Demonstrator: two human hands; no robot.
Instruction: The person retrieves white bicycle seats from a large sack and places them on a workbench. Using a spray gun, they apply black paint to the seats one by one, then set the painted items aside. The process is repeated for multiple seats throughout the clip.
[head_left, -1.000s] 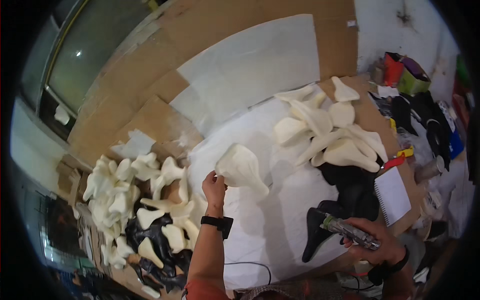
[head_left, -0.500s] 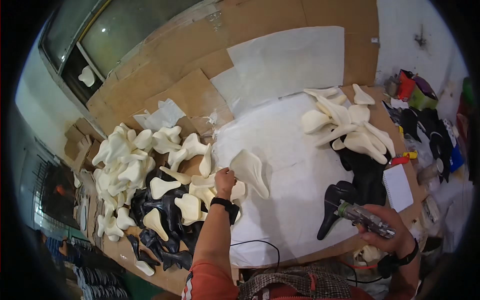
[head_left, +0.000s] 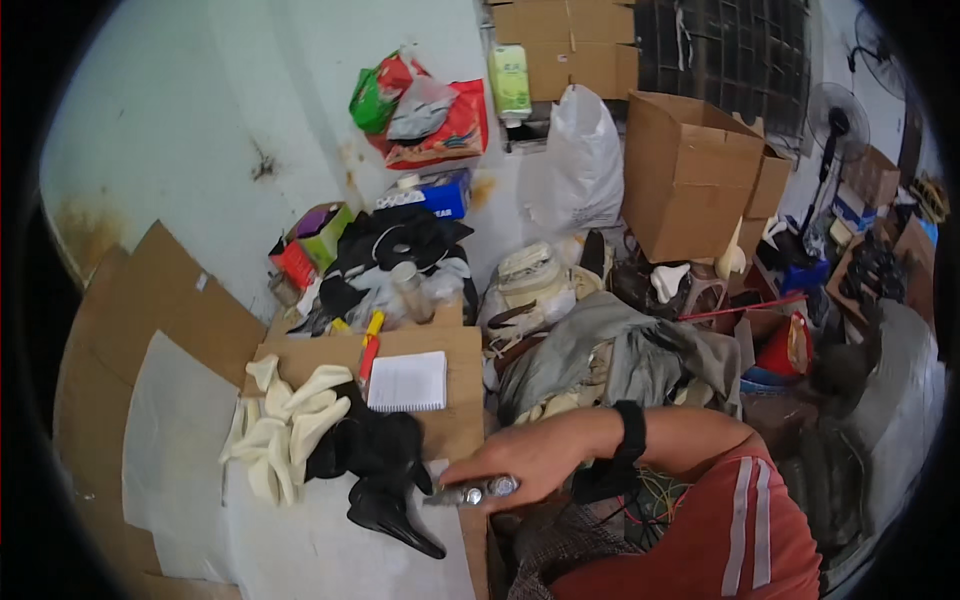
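Your right hand (head_left: 525, 462) reaches out level over the edge of the white-covered table (head_left: 300, 550), forearm coming in from the right with a black band at the wrist, fingers curled around a metallic tool (head_left: 470, 493) held lengthwise; two round silver ends show at its near side. Your left hand is out of view. Just beside the tool lie black saddle-shaped shells (head_left: 385, 470), at least two, the exact count hard to tell. Left of them, touching, sits a pile of cream foam pieces (head_left: 285, 425), roughly six. One white notepad (head_left: 408, 381) rests on brown cardboard behind them, with one red and one yellow marker (head_left: 368, 345) near it. Two open cardboard boxes (head_left: 690, 170) stand well apart.
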